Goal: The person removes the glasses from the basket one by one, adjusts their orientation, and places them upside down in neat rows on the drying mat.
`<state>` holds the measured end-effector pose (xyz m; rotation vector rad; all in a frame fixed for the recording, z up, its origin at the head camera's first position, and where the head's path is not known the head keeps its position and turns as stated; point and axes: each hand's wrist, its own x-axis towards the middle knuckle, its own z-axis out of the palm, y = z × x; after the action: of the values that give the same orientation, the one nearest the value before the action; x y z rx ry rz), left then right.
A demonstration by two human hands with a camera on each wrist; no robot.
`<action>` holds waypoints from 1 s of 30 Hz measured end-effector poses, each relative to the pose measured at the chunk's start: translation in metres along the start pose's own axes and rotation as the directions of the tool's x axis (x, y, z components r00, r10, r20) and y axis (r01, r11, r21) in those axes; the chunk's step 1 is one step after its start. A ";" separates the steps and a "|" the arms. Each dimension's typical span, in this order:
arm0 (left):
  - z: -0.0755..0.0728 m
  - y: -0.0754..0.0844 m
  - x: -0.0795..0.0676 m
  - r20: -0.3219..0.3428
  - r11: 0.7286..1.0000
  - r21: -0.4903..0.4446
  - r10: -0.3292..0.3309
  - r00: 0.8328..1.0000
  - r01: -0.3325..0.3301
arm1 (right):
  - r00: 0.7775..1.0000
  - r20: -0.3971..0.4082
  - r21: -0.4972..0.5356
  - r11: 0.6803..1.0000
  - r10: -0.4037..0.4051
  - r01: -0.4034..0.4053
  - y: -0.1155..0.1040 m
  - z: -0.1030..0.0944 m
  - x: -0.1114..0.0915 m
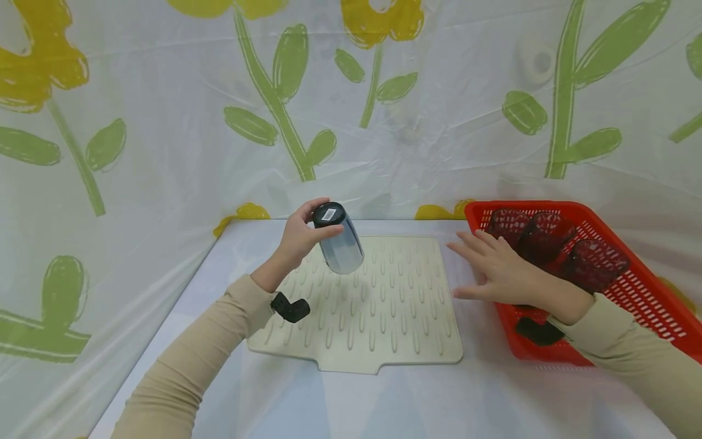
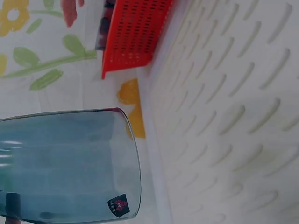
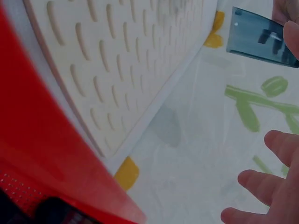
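My left hand (image 1: 303,235) grips a bluish, see-through drinking glass (image 1: 342,247) near its dark base, which bears a barcode sticker. The glass is tilted with its base up and its mouth down, above a cream ridged mat (image 1: 384,329). In the left wrist view, the glass (image 2: 70,163) shows a small dark label near its rim. My right hand (image 1: 501,268) holds nothing, its fingers spread at the left side of a red basket (image 1: 507,335). Several dark, see-through glasses (image 1: 595,265) lie inside the basket, partly hidden by my right hand and forearm.
The basket stands to the right of the mat, with a narrow strip of white table (image 1: 457,329) between them. Behind the table hangs a white curtain (image 1: 439,158) printed with yellow flowers and green leaves; it also runs along the left side.
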<state>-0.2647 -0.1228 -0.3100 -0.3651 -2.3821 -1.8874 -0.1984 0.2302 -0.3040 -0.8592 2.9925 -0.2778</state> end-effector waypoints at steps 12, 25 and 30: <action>-0.010 -0.016 0.010 -0.044 0.995 0.084 -0.050 0.998 0.054 | 0.999 -0.006 0.004 0.999 0.044 -0.044 0.018 -0.001 -0.011; -0.020 -0.031 0.020 -0.119 0.992 0.105 -0.061 0.991 0.074 | 0.995 -0.049 0.047 0.996 0.081 -0.079 0.042 0.003 -0.030; -0.025 -0.040 0.024 -0.160 0.988 0.124 -0.071 0.985 0.091 | 0.992 -0.049 0.041 0.993 0.112 -0.111 0.052 0.002 -0.038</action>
<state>-0.2998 -0.1518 -0.3368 -0.1086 -2.4332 -1.7086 -0.1929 0.2933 -0.3168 -0.6889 3.0572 -0.3575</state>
